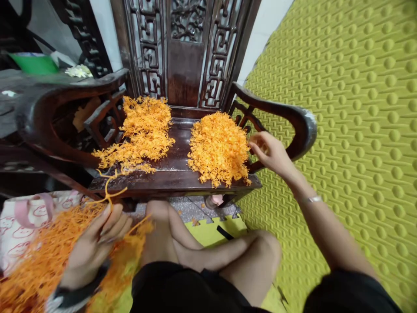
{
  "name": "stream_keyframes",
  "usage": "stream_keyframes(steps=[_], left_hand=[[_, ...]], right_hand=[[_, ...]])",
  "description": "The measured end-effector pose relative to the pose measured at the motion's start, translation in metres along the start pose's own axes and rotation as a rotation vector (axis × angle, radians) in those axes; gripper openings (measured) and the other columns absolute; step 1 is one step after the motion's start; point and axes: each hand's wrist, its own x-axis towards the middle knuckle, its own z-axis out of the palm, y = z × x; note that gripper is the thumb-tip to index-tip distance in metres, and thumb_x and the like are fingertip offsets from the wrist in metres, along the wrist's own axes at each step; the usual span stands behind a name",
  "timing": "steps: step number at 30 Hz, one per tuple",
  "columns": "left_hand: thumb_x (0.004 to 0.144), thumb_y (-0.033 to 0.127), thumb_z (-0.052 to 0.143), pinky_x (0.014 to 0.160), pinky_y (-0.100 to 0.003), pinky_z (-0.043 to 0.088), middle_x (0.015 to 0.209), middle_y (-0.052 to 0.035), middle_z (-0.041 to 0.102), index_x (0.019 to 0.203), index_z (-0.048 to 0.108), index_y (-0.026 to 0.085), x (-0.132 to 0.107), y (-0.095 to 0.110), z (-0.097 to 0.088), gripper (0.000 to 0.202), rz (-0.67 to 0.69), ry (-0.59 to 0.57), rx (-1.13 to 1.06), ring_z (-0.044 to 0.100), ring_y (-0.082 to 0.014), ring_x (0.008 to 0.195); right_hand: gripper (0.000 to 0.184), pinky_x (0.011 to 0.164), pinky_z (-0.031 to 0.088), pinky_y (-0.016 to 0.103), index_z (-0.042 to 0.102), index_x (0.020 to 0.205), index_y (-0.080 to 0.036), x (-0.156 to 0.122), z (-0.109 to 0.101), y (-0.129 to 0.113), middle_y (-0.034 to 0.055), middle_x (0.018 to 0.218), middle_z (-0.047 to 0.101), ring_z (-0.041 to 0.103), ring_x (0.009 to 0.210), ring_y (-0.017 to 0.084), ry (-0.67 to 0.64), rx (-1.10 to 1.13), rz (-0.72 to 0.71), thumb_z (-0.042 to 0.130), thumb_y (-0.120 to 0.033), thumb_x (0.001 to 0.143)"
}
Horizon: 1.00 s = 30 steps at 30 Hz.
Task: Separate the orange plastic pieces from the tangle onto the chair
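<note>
My left hand (pixel 97 234) is closed, thumb and fingers pinching a thin orange branched strip (pixel 109 195) upright above the lower left. Below and beside it spreads a loose heap of orange strands (pixel 48 252), partly hidden by the hand. My right hand (pixel 269 154) is at the right edge of a dense mound of small orange curly pieces (pixel 220 148), fingers curled in and their tips partly hidden. A second orange pile (pixel 146 128) lies on the left of the dark wooden chair seat (pixel 179 145), trailing toward its front.
Carved armrests of the chair (pixel 302 119) flank the seat. A white bag with pink handles (pixel 32 232) stands at the lower left. Yellow bumpy matting (pixel 352 108) covers the right side. A green bowl (pixel 35 63) is on a surface at the upper left.
</note>
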Motion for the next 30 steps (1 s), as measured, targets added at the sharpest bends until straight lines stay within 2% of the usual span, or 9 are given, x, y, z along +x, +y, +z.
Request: stream_keyframes(steps=[5,9,11,14,16,19,22,25,30], left_hand=[[0.087,0.024,0.060,0.042,-0.015,0.038,0.048,0.0080,0.014,0.055,0.028,0.018,0.014,-0.018,0.023,0.046,0.372,-0.055,-0.266,0.011,-0.0087,0.041],[0.094,0.023,0.049,0.043,-0.016,0.035,0.046,0.0087,0.015,0.061,0.021,0.020,0.015,-0.016,0.031,0.043,0.470,-0.075,-0.346,0.016,-0.0095,0.041],[0.098,0.024,0.042,0.043,-0.016,0.033,0.046,0.0088,0.016,0.063,0.021,0.021,0.013,-0.013,0.034,0.041,0.498,-0.085,-0.388,0.021,-0.0098,0.041],[0.099,0.023,0.038,0.042,-0.016,0.030,0.046,0.0092,0.018,0.065,0.021,0.021,0.012,-0.011,0.038,0.039,0.548,-0.100,-0.448,0.026,-0.0092,0.041],[0.100,0.023,0.037,0.042,-0.016,0.029,0.046,0.0094,0.020,0.065,0.021,0.021,0.014,-0.013,0.042,0.038,0.558,-0.111,-0.473,0.027,-0.0089,0.041],[0.100,0.023,0.034,0.042,-0.017,0.030,0.046,0.0092,0.021,0.066,0.022,0.021,0.018,-0.019,0.048,0.037,0.533,-0.127,-0.487,0.028,-0.0089,0.041],[0.101,0.023,0.033,0.042,-0.016,0.029,0.047,0.0089,0.021,0.066,0.022,0.021,0.022,-0.026,0.054,0.037,0.490,-0.138,-0.490,0.027,-0.0088,0.042],[0.101,0.025,0.033,0.043,-0.016,0.030,0.046,0.0089,0.021,0.066,0.021,0.021,0.024,-0.030,0.055,0.037,0.455,-0.149,-0.481,0.026,-0.0092,0.041],[0.100,0.024,0.038,0.046,-0.016,0.035,0.048,0.0087,0.022,0.066,0.021,0.021,0.024,-0.031,0.052,0.038,0.452,-0.206,-0.459,0.028,-0.0091,0.042]], right_hand=[[0.018,0.094,0.037,0.050,0.058,0.084,-0.018,0.064,0.064,0.038,0.0150,0.100,0.059,0.049,0.107,0.031,0.109,-0.137,0.018,0.047,-0.032,0.087],[0.022,0.090,0.043,0.049,0.063,0.079,-0.017,0.073,0.094,0.056,0.0138,0.089,0.067,0.060,0.095,0.029,0.053,-0.138,0.011,0.051,-0.034,0.086],[0.027,0.098,0.039,0.049,0.064,0.094,-0.013,0.066,0.097,0.053,0.0184,0.106,0.066,0.058,0.108,0.031,0.088,-0.142,0.003,0.050,-0.035,0.087],[0.036,0.110,0.029,0.048,0.058,0.117,-0.013,0.045,0.092,0.019,0.0183,0.130,0.056,0.044,0.130,0.028,0.287,-0.110,-0.043,0.045,-0.035,0.092],[0.029,0.109,0.034,0.044,0.060,0.113,-0.019,0.026,0.087,-0.020,0.0119,0.123,0.062,0.050,0.125,0.023,0.390,0.011,-0.138,0.044,-0.035,0.093],[0.023,0.101,0.045,0.040,0.063,0.106,-0.022,-0.008,0.087,-0.083,0.0075,0.113,0.068,0.060,0.112,0.020,0.180,0.266,-0.321,0.048,-0.034,0.093],[0.028,0.111,0.034,0.048,0.061,0.114,-0.022,-0.033,0.099,-0.123,0.0066,0.120,0.065,0.056,0.119,0.022,-0.019,0.298,-0.467,0.057,-0.034,0.089],[0.033,0.115,0.026,0.051,0.058,0.119,-0.021,-0.041,0.118,-0.129,0.0082,0.125,0.062,0.052,0.123,0.022,-0.056,0.312,-0.460,0.055,-0.034,0.090],[0.027,0.113,0.030,0.050,0.061,0.112,-0.018,-0.042,0.138,-0.103,0.0111,0.118,0.064,0.053,0.121,0.022,-0.032,0.361,-0.349,0.049,-0.032,0.093]])
